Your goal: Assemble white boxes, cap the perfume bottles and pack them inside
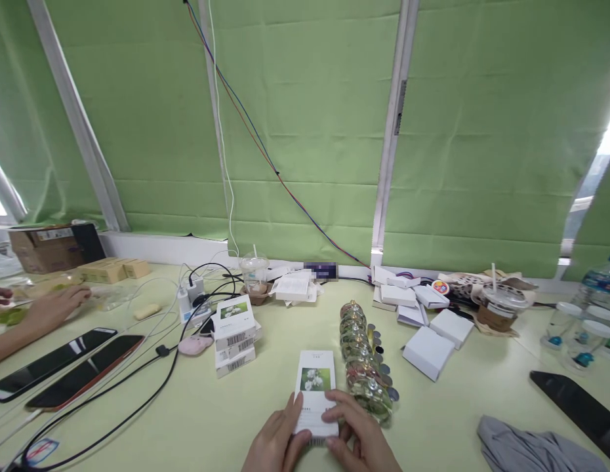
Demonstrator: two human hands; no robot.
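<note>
My left hand point(279, 432) grips the lower left side of a slim white box point(315, 408) with a picture of white flowers on it. On the lower right side of the same box is my right hand point(357, 429), with its fingers bent over the front and edge. The box is at the table's near edge. Just right of it runs a row of shiny, clear green-gold round things point(361, 360), with small dark discs along their right side; their kind is unclear. A stack of similar flower-printed boxes point(235, 331) stands to the left.
White boxes point(427, 352) lie at right, near a lidded iced drink cup point(502, 305). Clear jars point(583, 341), a dark phone point(580, 406) and grey cloth point(531, 446) are further right. Cables point(157, 387) and tablets point(54, 360) lie left, near another person's hand point(59, 308).
</note>
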